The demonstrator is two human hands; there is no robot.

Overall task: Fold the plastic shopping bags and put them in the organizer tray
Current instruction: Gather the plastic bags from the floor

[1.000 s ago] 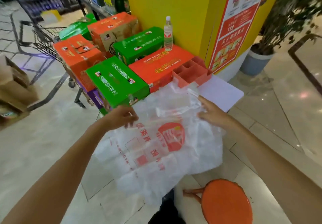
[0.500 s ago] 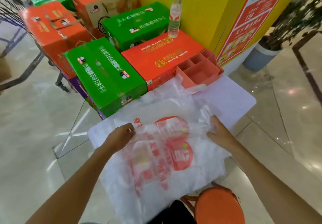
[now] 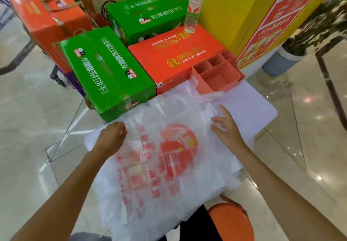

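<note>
Left hand [image 3: 112, 137]: fingers curled, pinching the left edge of the plastic shopping bag [image 3: 165, 169], knuckles up. Right hand [image 3: 226, 128]: fingers spread and straight, palm down, pressing flat on the bag's upper right part. Plastic shopping bag: translucent white with red print and a round red emblem near its middle; spread flat across the white tabletop [image 3: 255, 105], its near end hanging over the tabletop's edge at 6 o'clock; more translucent plastic lies rumpled at its far end, at 12 o'clock. Organizer tray [image 3: 218, 74]: salmon-coloured, divided into several compartments, all showing bare floors; stands at 1 o'clock from the right hand, on the far part of the tabletop, its near wall touching the rumpled plastic. Orange carton [image 3: 174, 56]: just beside the tray at its 9 o'clock. Water bottle [image 3: 193, 9]: clear, upright on the orange carton's far corner. Green carton [image 3: 105, 71]: at 12 o'clock from the left hand, its near corner at the bag's far edge. Second green carton [image 3: 148, 13]: behind the orange one. Orange stool [image 3: 231, 222]: round seat, at 6 o'clock below the right forearm. Yellow pillar [image 3: 231, 6]: behind the bottle.
</note>
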